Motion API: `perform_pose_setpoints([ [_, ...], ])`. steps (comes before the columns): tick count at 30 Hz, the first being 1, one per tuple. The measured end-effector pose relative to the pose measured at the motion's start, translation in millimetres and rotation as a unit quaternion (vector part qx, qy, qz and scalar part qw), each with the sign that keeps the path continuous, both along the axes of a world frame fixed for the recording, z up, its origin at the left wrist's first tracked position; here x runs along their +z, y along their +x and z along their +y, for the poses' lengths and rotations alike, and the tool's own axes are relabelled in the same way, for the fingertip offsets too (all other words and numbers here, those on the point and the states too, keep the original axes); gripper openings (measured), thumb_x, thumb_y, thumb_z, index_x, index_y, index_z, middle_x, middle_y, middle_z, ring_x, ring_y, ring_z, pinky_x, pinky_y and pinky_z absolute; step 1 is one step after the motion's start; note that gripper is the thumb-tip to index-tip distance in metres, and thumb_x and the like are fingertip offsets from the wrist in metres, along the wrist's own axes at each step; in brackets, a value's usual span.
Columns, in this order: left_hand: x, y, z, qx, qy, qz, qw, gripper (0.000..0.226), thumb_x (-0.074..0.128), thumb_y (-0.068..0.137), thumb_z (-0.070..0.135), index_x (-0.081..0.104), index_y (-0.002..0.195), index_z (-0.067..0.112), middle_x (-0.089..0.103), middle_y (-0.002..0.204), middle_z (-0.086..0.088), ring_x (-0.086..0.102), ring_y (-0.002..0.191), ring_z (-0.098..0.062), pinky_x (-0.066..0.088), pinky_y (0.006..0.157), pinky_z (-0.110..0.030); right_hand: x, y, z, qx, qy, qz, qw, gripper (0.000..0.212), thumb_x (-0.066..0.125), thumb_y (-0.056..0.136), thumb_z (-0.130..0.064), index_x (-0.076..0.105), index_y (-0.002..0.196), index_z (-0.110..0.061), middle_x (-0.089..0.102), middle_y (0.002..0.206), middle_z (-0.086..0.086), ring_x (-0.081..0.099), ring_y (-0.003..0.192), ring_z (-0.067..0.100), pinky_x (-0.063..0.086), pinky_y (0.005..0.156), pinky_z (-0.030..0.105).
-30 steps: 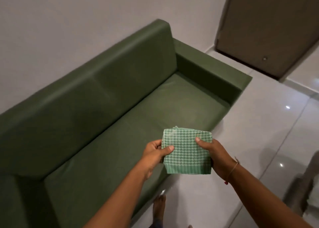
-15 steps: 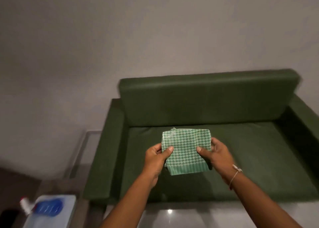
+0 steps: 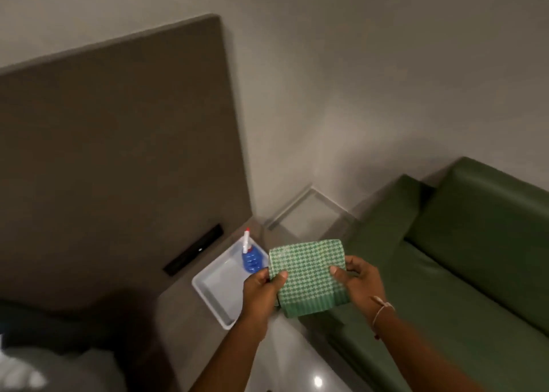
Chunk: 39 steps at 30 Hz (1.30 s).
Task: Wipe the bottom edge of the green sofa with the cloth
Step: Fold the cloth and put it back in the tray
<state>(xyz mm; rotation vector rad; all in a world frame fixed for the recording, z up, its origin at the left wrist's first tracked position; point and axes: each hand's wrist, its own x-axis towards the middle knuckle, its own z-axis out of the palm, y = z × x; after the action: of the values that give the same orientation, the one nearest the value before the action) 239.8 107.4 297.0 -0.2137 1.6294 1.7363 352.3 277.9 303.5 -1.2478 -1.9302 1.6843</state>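
The view has swung left since half a second ago: the green sofa (image 3: 463, 258), then square in front, now sits at the right edge, cut off by the frame so that only its left armrest, part of the seat and part of the backrest show. Its bottom edge is in shadow near the floor and hard to make out. A tall brown upholstered panel (image 3: 118, 160) now fills the left side, and the white tray (image 3: 217, 290) with the blue spray bottle (image 3: 252, 259) in it has come from the lower left corner towards the middle, resting on a grey bench (image 3: 178, 317).

The folded green checked cloth (image 3: 310, 275) stays held in the air between both hands, just as before, above the gap between tray and sofa armrest. The left hand (image 3: 261, 287) has its fingers clamped on the cloth's left edge, thumb on top; the right hand (image 3: 358, 281) pinches the right edge the same way, a thin string bracelet (image 3: 381, 310) on its wrist.

The cloth covers part of the bottle. A dark, blurred shape with something pale at the bottom left corner cannot be identified.
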Motion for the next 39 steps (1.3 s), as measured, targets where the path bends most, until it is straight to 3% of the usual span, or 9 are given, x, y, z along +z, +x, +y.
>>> perform_pose_setpoints([
  [4, -29, -47, -55, 0.075, -0.038, -0.039, 0.996, 0.011, 0.068, 0.090, 0.001, 0.076, 0.097, 0.002, 0.079, 0.087, -0.009, 0.074, 0.084, -0.028, 0.059, 0.072, -0.035, -37, -73, -39, 0.085, 0.022, -0.047, 0.995, 0.029, 0.076, 0.083, -0.001, 0.075, 0.081, -0.030, 0.079, 0.079, -0.001, 0.076, 0.082, 0.021, 0.060, 0.086, 0.046],
  [7, -68, -80, -82, 0.112, -0.071, -0.068, 0.989, 0.010, 0.069, 0.088, -0.001, 0.075, 0.085, 0.007, 0.076, 0.083, -0.008, 0.070, 0.083, -0.029, 0.056, 0.069, -0.033, -79, -120, -60, 0.138, 0.017, -0.083, 0.987, 0.027, 0.076, 0.084, -0.005, 0.077, 0.087, -0.032, 0.074, 0.067, -0.024, 0.070, 0.068, -0.005, 0.053, 0.073, 0.024],
  [10, -125, -113, -100, 0.140, -0.108, -0.088, 0.980, 0.016, 0.071, 0.086, -0.002, 0.073, 0.075, 0.009, 0.075, 0.086, -0.014, 0.070, 0.084, -0.033, 0.059, 0.077, -0.041, -135, -163, -76, 0.152, -0.007, -0.112, 0.982, 0.020, 0.077, 0.085, -0.013, 0.081, 0.103, -0.021, 0.075, 0.084, -0.016, 0.070, 0.081, 0.005, 0.058, 0.080, 0.027],
  [15, -225, -148, -111, 0.172, -0.188, -0.116, 0.960, 0.007, 0.076, 0.082, 0.002, 0.073, 0.075, 0.004, 0.073, 0.087, -0.020, 0.070, 0.079, -0.033, 0.059, 0.082, -0.045, -231, -219, -92, 0.177, -0.017, -0.165, 0.970, 0.018, 0.075, 0.085, -0.015, 0.077, 0.088, -0.032, 0.074, 0.090, -0.003, 0.069, 0.088, 0.021, 0.057, 0.092, 0.040],
  [19, -287, -160, -112, 0.176, -0.289, -0.129, 0.932, 0.019, 0.078, 0.078, 0.016, 0.068, 0.062, 0.019, 0.077, 0.089, -0.015, 0.073, 0.082, -0.032, 0.062, 0.083, -0.045, -299, -240, -99, 0.196, 0.014, -0.217, 0.956, 0.018, 0.074, 0.086, -0.026, 0.081, 0.103, -0.025, 0.073, 0.088, -0.004, 0.070, 0.091, 0.023, 0.052, 0.087, 0.031],
  [22, -313, -164, -107, 0.151, -0.340, -0.116, 0.921, 0.006, 0.074, 0.080, 0.025, 0.076, 0.079, 0.020, 0.078, 0.095, -0.010, 0.074, 0.085, -0.030, 0.062, 0.084, -0.042, -334, -247, -104, 0.214, 0.028, -0.238, 0.947, 0.021, 0.066, 0.091, -0.023, 0.079, 0.107, -0.027, 0.070, 0.091, -0.005, 0.069, 0.091, 0.021, 0.043, 0.082, 0.025],
  [25, -328, -165, -101, 0.146, -0.370, -0.113, 0.911, 0.024, 0.070, 0.083, 0.026, 0.078, 0.105, 0.021, 0.077, 0.107, -0.009, 0.073, 0.098, -0.031, 0.058, 0.089, -0.032, -358, -253, -108, 0.233, 0.042, -0.248, 0.939, 0.022, 0.063, 0.094, -0.021, 0.078, 0.109, -0.028, 0.064, 0.095, -0.007, 0.058, 0.080, 0.013, 0.040, 0.082, 0.023],
  [31, -356, -178, -91, 0.133, -0.382, -0.110, 0.908, 0.030, 0.067, 0.087, 0.019, 0.073, 0.116, 0.017, 0.072, 0.122, -0.012, 0.070, 0.111, -0.033, 0.055, 0.092, -0.033, -386, -268, -106, 0.257, 0.064, -0.238, 0.935, 0.021, 0.063, 0.094, -0.024, 0.078, 0.109, -0.022, 0.067, 0.098, -0.001, 0.060, 0.094, 0.022, 0.051, 0.097, 0.039],
  [39, -355, -174, -76, 0.108, -0.400, -0.121, 0.902, 0.040, 0.056, 0.092, 0.012, 0.058, 0.131, 0.006, 0.064, 0.133, -0.019, 0.064, 0.120, -0.038, 0.054, 0.102, -0.043, -397, -263, -101, 0.279, 0.066, -0.269, 0.919, 0.015, 0.061, 0.097, -0.027, 0.063, 0.096, -0.013, 0.071, 0.096, 0.009, 0.071, 0.102, 0.035, 0.055, 0.095, 0.043],
])
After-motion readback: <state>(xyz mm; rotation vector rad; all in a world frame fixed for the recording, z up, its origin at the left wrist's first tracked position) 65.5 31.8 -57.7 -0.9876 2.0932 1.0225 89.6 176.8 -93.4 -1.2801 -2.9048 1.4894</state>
